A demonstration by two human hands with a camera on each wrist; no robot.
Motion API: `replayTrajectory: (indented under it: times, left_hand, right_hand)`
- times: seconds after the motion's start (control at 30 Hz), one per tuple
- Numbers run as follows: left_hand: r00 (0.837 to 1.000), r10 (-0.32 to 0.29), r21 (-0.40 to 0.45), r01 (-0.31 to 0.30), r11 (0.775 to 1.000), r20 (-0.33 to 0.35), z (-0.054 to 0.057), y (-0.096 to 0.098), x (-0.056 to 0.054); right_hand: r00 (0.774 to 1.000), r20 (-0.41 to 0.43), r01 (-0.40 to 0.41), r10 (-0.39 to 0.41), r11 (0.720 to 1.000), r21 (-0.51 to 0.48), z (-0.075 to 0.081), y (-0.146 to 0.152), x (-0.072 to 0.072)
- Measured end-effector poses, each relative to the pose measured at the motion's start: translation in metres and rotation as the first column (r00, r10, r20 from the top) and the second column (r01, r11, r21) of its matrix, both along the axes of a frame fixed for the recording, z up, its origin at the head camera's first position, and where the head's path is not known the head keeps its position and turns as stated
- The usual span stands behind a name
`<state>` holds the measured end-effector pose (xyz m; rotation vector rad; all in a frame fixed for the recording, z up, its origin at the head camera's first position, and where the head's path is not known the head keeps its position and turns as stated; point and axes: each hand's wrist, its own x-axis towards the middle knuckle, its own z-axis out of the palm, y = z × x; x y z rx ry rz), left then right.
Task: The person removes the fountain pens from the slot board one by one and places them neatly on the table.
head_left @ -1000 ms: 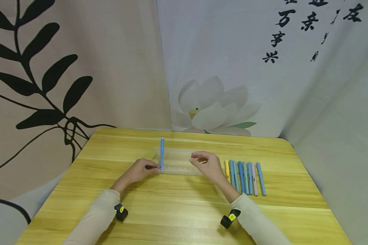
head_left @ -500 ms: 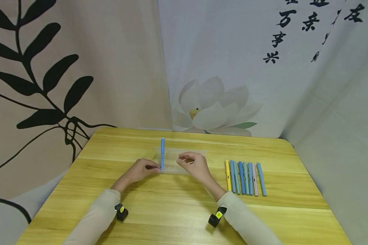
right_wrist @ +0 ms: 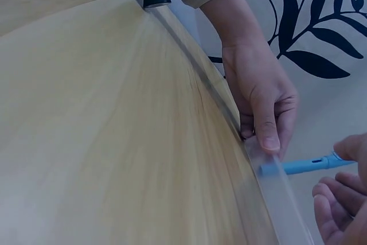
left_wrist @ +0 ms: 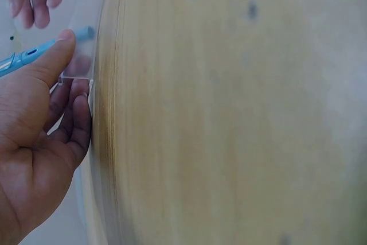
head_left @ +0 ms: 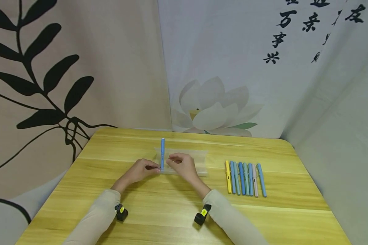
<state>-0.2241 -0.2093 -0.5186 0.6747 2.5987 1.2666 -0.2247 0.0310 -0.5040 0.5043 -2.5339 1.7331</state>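
Note:
A clear plastic pen stand (head_left: 200, 160) lies across the table, and one light-blue pen (head_left: 163, 149) stands upright at its left end. My left hand (head_left: 143, 169) pinches that end between thumb and fingers; in the left wrist view its thumb overlaps the pen (left_wrist: 26, 57). Just right of the pen is my right hand (head_left: 184, 165), its fingers loosely bent with nothing between them. In the right wrist view the right hand (right_wrist: 341, 207) overlaps the pen's clip end, while the left hand (right_wrist: 262, 98) holds the stand's corner.
To the right lies a row of several capped pens: a yellow pen (head_left: 228, 177), blue and green ones, and a pinkish pen (head_left: 255, 180). The wooden table (head_left: 159, 211) ends at a printed curtain (head_left: 132, 68) behind. Black wrist cameras sit on both sleeves.
My right hand has moved left along the stand, from its right end to beside the upright pen. The left hand and the pen have stayed in place.

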Motion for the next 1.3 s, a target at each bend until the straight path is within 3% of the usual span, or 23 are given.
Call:
replayTrajectory:
  times: [0.67,1.3]
  left_hand:
    - [1.0,0.003,-0.007,-0.003,1.0,0.012,0.001,0.001,0.0]
    - [1.0,-0.003,0.005,0.003,1.0,0.024,0.001,0.0,-0.001]
  right_hand:
    - [0.997,0.077,0.01,-0.009,1.0,-0.009,-0.004,-0.028,-0.012]
    - [0.998,0.051,0.038,-0.039,0.999,0.028,-0.006,-0.033,-0.014]
